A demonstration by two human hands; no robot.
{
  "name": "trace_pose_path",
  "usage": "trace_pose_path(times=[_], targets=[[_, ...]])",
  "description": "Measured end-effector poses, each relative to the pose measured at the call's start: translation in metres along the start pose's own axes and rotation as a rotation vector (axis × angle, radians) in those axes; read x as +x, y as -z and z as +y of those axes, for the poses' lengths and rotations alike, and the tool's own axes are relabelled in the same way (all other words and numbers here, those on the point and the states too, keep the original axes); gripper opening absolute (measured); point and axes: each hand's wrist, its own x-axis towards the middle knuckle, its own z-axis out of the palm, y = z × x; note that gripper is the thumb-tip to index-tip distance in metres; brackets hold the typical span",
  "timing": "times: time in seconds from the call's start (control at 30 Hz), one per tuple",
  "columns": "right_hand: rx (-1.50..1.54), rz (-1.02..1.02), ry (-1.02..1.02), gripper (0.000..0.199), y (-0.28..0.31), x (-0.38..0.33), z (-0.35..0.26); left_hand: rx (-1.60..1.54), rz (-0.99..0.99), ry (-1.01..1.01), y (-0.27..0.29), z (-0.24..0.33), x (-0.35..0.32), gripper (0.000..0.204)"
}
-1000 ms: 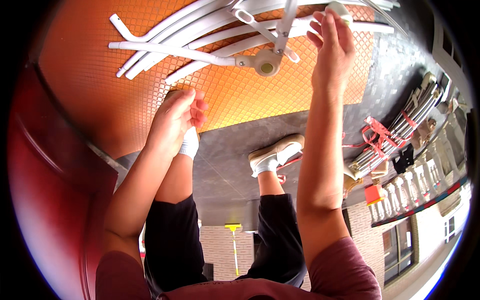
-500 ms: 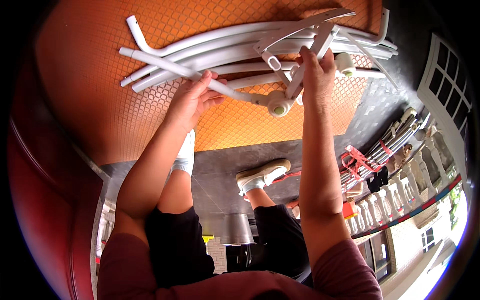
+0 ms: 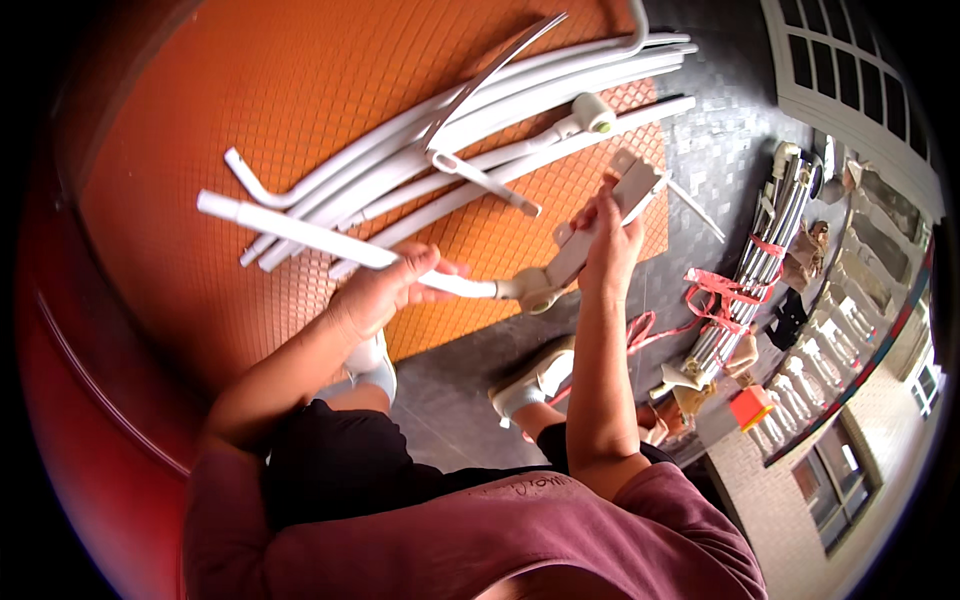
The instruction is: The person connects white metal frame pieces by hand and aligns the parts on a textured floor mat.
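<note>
Gripping one jointed frame, my left hand and right hand are holding it over the near edge of the orange mat, leaving other white tubes lying unlifted.

Left hand holding white tube, right hand gripping flat bracket, both pieces joined at pale hub. Other white tubes piled on orange mat; red-tied pole bundle at right.

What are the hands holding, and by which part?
A jointed white piece: the left hand holds its tube partway along, the right hand its flat bar, beyond the joint.
</note>
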Motion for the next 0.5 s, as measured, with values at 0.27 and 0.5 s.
trace_pose_path(times=[0.27, 0.5], targets=[[-0.115, 0.009, -0.009, 0.016, 0.031, 0.006, 0.052, -0.079, -0.066, 0.302, 0.012, -0.046, 0.022, 0.052], [-0.173, -0.046, -0.081, 0.018, 0.029, -0.003, 0.087, 0.049, -0.008, 0.335, 0.039, -0.068, 0.004, 0.065]])
